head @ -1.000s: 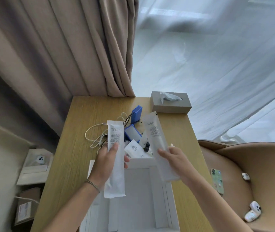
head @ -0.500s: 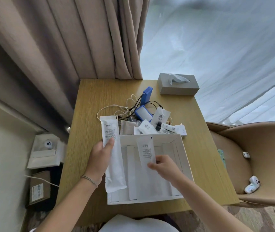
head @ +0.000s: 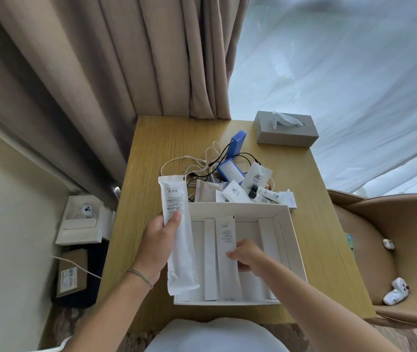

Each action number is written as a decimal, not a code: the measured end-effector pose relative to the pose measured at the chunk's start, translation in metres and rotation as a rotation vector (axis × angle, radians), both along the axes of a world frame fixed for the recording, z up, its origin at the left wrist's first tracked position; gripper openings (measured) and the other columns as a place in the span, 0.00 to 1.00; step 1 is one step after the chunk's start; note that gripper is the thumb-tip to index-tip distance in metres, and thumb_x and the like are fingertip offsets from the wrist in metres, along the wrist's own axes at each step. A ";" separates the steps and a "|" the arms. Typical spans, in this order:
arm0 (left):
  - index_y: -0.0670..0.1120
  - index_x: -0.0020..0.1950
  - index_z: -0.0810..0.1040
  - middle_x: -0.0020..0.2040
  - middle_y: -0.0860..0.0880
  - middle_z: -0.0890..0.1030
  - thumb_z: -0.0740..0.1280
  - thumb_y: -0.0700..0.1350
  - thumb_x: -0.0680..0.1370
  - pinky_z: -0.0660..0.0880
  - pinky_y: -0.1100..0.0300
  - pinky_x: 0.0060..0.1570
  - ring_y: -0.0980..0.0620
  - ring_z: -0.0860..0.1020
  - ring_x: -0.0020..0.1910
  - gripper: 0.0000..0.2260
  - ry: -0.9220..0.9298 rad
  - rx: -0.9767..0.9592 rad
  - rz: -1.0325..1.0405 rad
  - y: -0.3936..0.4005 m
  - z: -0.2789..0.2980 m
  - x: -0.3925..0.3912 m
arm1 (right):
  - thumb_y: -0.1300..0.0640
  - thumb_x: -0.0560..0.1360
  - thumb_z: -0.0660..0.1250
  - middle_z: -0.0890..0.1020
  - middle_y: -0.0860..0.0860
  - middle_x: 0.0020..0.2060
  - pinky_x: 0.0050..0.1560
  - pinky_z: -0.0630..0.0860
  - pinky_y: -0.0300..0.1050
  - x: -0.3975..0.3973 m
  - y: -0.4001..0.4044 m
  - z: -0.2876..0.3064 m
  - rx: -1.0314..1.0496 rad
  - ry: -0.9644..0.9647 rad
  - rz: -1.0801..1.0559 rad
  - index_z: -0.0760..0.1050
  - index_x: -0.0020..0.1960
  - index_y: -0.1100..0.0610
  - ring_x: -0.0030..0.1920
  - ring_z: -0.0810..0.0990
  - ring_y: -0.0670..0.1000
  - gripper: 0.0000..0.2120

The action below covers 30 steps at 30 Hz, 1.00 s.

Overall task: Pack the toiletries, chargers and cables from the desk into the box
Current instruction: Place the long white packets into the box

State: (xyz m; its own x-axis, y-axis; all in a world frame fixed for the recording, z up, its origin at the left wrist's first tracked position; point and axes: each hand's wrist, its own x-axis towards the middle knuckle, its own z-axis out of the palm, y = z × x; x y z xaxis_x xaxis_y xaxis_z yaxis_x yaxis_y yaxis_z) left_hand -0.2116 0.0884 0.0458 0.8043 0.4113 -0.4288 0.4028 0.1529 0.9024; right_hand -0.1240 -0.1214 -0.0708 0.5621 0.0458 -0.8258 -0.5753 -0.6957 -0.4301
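I'm gripping one long white sachet [head: 178,232] in my left hand [head: 159,240] over the box's [head: 294,240] left edge, while my right hand [head: 246,254] is pressing fingertips onto another sachet [head: 226,252] lying inside it.

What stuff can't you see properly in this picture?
- Head view: the tiny print on the long white packet in the left hand is too small to read.
- The right hand covers part of the packet in the box.
- The pile of cables and small tubes overlaps, so counting them is impossible.
- The phone beside the desk is mostly hidden by the desk edge.
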 end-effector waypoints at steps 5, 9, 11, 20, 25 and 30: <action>0.52 0.53 0.82 0.44 0.53 0.87 0.63 0.52 0.82 0.80 0.64 0.36 0.53 0.85 0.43 0.09 0.013 0.011 -0.030 -0.005 -0.002 0.002 | 0.60 0.78 0.71 0.86 0.56 0.45 0.31 0.82 0.41 0.003 0.000 -0.011 0.002 0.020 0.015 0.80 0.53 0.61 0.40 0.87 0.52 0.06; 0.54 0.50 0.83 0.46 0.49 0.87 0.64 0.51 0.82 0.82 0.54 0.44 0.48 0.84 0.47 0.08 0.039 0.019 -0.034 -0.013 -0.003 0.005 | 0.55 0.78 0.72 0.87 0.54 0.38 0.33 0.84 0.43 0.008 -0.002 -0.018 -0.077 -0.037 0.169 0.81 0.46 0.60 0.33 0.87 0.51 0.08; 0.55 0.49 0.84 0.48 0.47 0.86 0.64 0.49 0.82 0.80 0.48 0.51 0.46 0.84 0.50 0.09 0.055 0.017 -0.054 -0.019 -0.004 0.006 | 0.49 0.77 0.72 0.86 0.52 0.30 0.30 0.82 0.41 0.010 -0.004 -0.020 -0.167 -0.088 0.305 0.80 0.41 0.60 0.29 0.86 0.50 0.15; 0.50 0.58 0.82 0.50 0.51 0.87 0.62 0.43 0.83 0.81 0.51 0.53 0.50 0.85 0.51 0.10 0.261 -0.182 -0.317 -0.058 -0.017 0.021 | 0.49 0.76 0.67 0.85 0.56 0.36 0.41 0.80 0.46 0.021 -0.014 0.024 -0.274 -0.331 0.465 0.76 0.37 0.59 0.40 0.85 0.59 0.15; 0.45 0.59 0.79 0.52 0.46 0.86 0.63 0.41 0.81 0.81 0.55 0.45 0.48 0.84 0.50 0.09 0.384 -0.246 -0.420 -0.083 -0.039 0.032 | 0.57 0.73 0.61 0.85 0.52 0.33 0.42 0.84 0.52 0.029 -0.047 0.071 -0.212 -0.500 0.243 0.81 0.40 0.56 0.37 0.85 0.57 0.10; 0.43 0.62 0.78 0.54 0.44 0.84 0.64 0.40 0.82 0.83 0.54 0.46 0.47 0.84 0.51 0.10 0.436 -0.245 -0.426 -0.114 -0.069 0.050 | 0.57 0.76 0.64 0.85 0.49 0.36 0.42 0.84 0.56 0.023 -0.064 0.090 -0.158 -0.504 0.157 0.83 0.43 0.52 0.39 0.85 0.54 0.09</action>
